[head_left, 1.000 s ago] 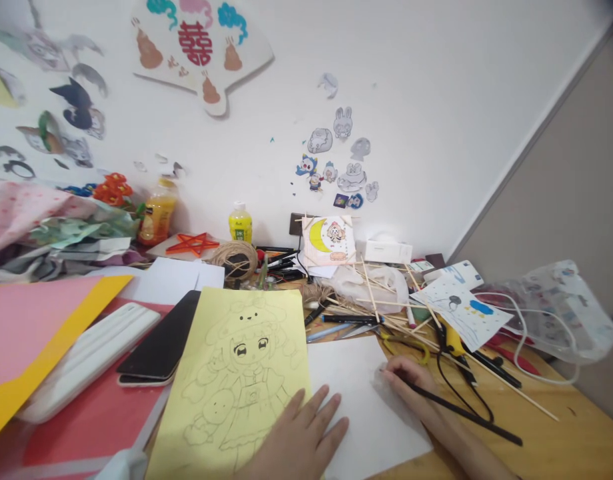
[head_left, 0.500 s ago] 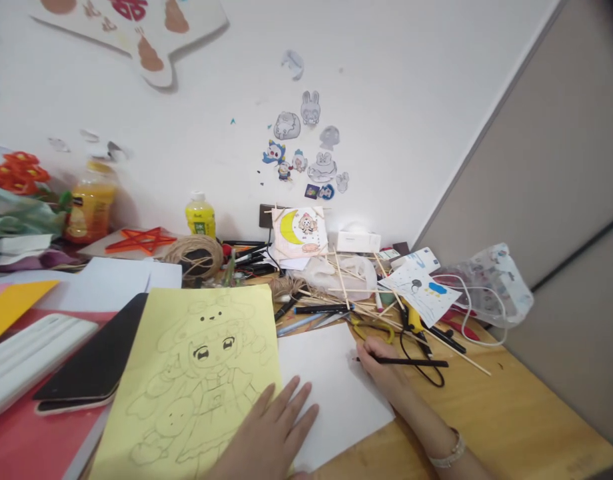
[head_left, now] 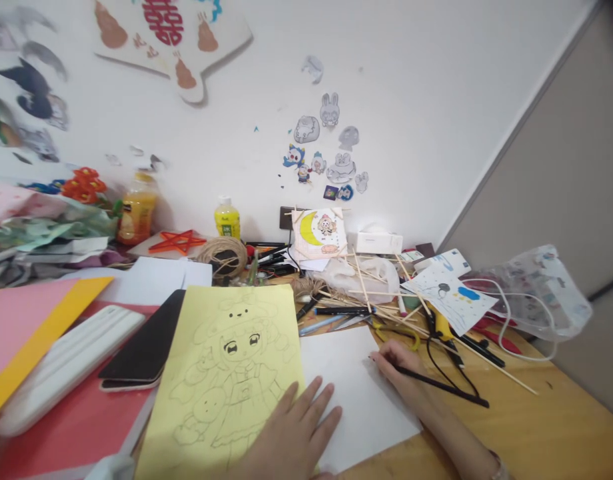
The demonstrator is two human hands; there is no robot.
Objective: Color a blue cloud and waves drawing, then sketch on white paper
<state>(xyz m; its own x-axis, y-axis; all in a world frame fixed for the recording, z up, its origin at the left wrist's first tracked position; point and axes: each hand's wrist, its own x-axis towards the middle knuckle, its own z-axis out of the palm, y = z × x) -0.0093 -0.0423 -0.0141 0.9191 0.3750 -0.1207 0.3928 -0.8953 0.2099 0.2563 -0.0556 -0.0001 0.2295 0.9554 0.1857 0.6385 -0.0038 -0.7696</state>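
My left hand (head_left: 294, 437) lies flat with fingers spread across the lower edge of a yellow sheet (head_left: 236, 373) bearing a pencil sketch of a cartoon girl, and over the white paper (head_left: 354, 393) beside it. My right hand (head_left: 399, 370) pinches a black pencil (head_left: 439, 383) with its tip at the white paper's upper right edge. The pencil's shaft points off to the right over the wooden desk (head_left: 536, 427).
A black phone (head_left: 141, 350) and white case (head_left: 61, 367) lie left on red card (head_left: 76, 433). Behind are wooden skewers (head_left: 376, 293), pens, yellow scissors (head_left: 401, 333), a twine roll (head_left: 221, 253), two bottles, a painted card (head_left: 451, 293), a plastic bag (head_left: 536, 293) and a cable.
The view swung right and then back left. My right hand and pencil tilted slightly at the white paper's edge; my left hand stayed flat on the sheets.
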